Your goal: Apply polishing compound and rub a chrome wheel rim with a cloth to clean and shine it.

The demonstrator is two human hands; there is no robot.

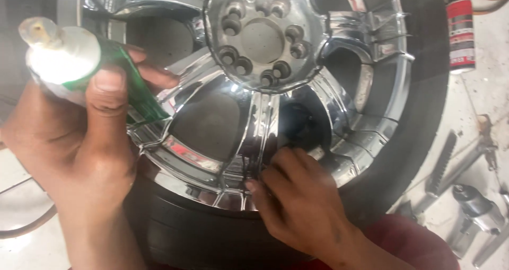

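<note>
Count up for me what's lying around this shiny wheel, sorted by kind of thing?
Chrome spoked wheel with black tyre: 1
White and green tube, in the left hand: 1
Red and white spray can: 1
Grey metal tools on the floor at right: about 3, partly cut off
Total: about 6
The right hand touches the rim.
</note>
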